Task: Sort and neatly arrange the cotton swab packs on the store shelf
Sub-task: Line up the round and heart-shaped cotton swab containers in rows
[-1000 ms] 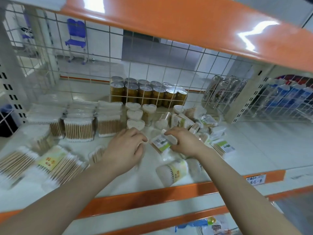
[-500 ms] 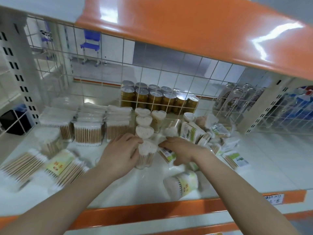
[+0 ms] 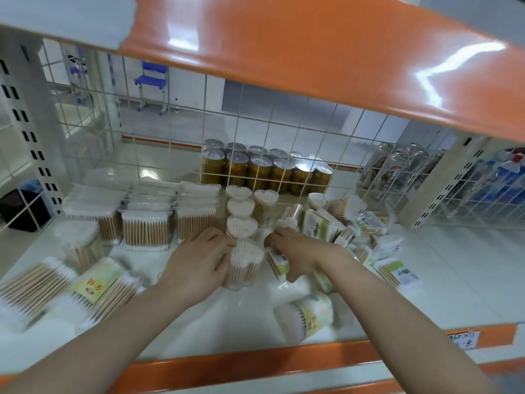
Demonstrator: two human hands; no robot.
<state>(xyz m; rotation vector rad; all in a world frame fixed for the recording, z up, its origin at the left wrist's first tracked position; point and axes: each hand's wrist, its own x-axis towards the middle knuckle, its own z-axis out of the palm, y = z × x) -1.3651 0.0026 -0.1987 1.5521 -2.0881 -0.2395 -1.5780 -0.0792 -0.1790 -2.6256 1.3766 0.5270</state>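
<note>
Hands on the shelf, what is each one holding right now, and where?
The left hand grips the upright heart-shaped swab tub by its left side. The right hand holds a flat green-labelled swab pack from above.

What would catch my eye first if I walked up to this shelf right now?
Probably the two hands at the middle of the shelf: the left hand grips an upright heart-shaped swab tub, while the right hand holds a green-labelled pack beside it. Behind the wire grid stand golden cans, under a glossy orange shelf edge.
</note>
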